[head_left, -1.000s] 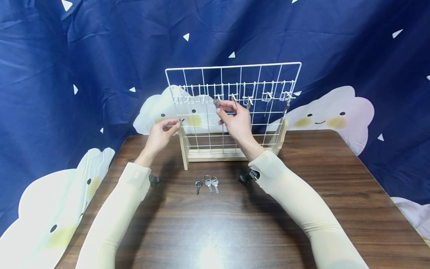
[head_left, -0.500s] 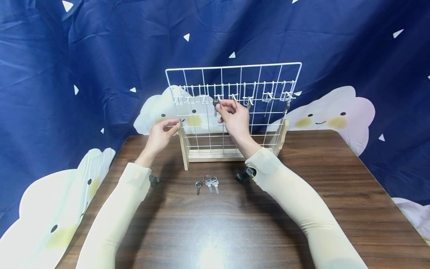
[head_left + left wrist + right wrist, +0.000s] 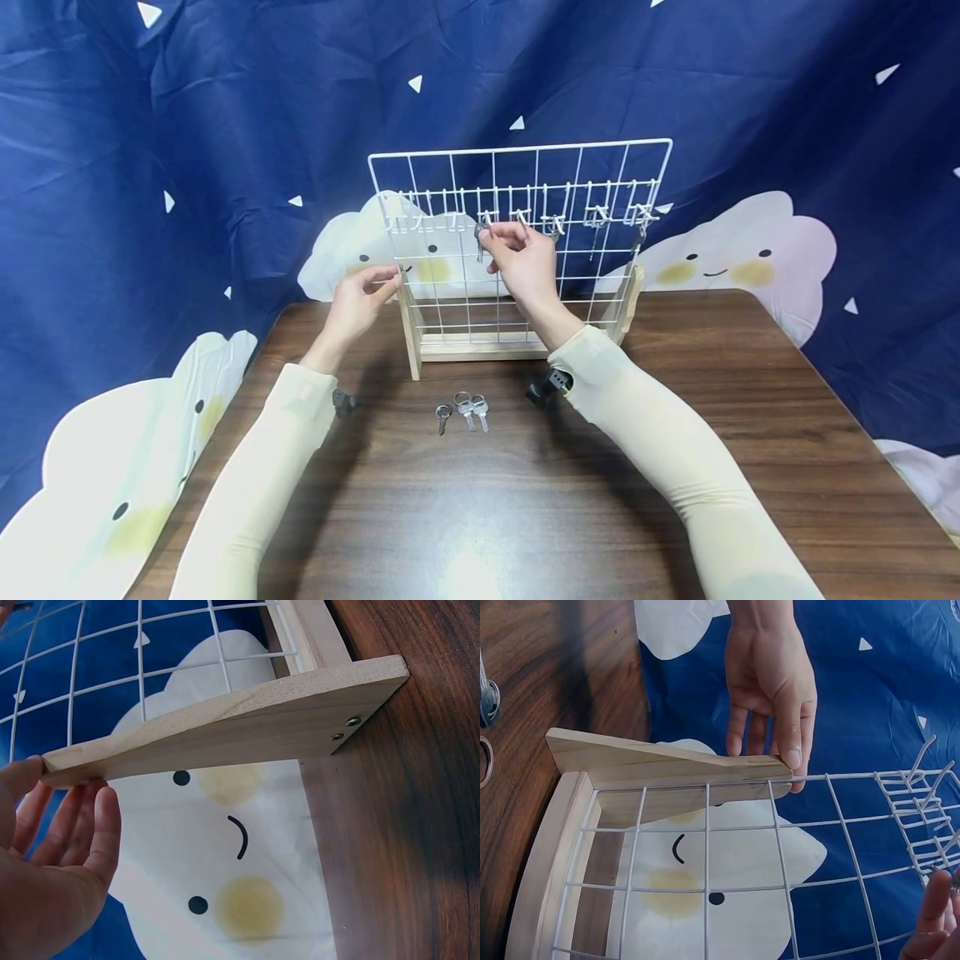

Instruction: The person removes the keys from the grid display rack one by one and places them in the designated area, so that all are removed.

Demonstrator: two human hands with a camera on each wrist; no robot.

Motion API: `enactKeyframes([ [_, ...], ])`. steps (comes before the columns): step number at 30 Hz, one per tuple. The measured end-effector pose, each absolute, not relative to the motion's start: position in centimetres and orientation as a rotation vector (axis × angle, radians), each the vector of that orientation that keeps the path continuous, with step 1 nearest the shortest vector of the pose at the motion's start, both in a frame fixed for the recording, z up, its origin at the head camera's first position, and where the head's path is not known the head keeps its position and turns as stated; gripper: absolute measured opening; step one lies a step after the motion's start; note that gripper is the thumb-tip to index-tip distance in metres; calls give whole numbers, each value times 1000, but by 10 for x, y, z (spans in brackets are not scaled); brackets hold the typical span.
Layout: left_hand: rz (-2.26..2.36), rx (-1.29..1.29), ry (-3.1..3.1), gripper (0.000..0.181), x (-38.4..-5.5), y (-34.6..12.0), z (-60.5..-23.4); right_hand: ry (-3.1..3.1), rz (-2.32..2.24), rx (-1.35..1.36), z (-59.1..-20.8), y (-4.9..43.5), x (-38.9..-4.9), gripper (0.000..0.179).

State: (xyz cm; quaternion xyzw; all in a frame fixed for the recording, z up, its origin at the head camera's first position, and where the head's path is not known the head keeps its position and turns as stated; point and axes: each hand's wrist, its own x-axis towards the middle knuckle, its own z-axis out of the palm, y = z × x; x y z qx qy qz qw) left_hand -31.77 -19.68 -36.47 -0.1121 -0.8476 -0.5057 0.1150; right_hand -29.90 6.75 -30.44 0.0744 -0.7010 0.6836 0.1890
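While the left hand [image 3: 357,302] pinches the upper end of a pale wooden side support [image 3: 411,333] between thumb and fingers, the right hand [image 3: 531,265] holds a small, dark-looking metal key [image 3: 480,242] at its thumb and fingertips, their tips closed together and the other fingers loosely bent. This key is just left of the right hand, up beside a white wire hook [image 3: 487,218] on a white wire grid rack [image 3: 537,148].

Compared with a second ago, the right hand sits slightly further left and the key's blade shows plainly below the fingertips, where earlier mostly its head is visible. That suggests the key is tipping from a raised angle into a hanging one at the hook; with the fingers covering its top, I cannot tell whether it is over the prong. The left hand's place on the support is unchanged.

The held key points blade down, its long axis close to upright. Below and between the hands, on the dark brown wood-grain desk [image 3: 480,492], a single dark metal key [image 3: 442,419] and a pair of silver metal keys [image 3: 480,412] lie flat, heads toward the rack, blades toward the person. Right of the right hand, other metal keys [image 3: 640,238] hang on the rack.
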Motion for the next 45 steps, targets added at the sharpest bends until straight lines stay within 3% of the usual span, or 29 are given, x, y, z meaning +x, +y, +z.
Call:
enactKeyframes([
  [45, -1513, -341, -2480, 39, -318, -197, -364, -1934, 1861, 431, -299, 83, -264, 16],
])
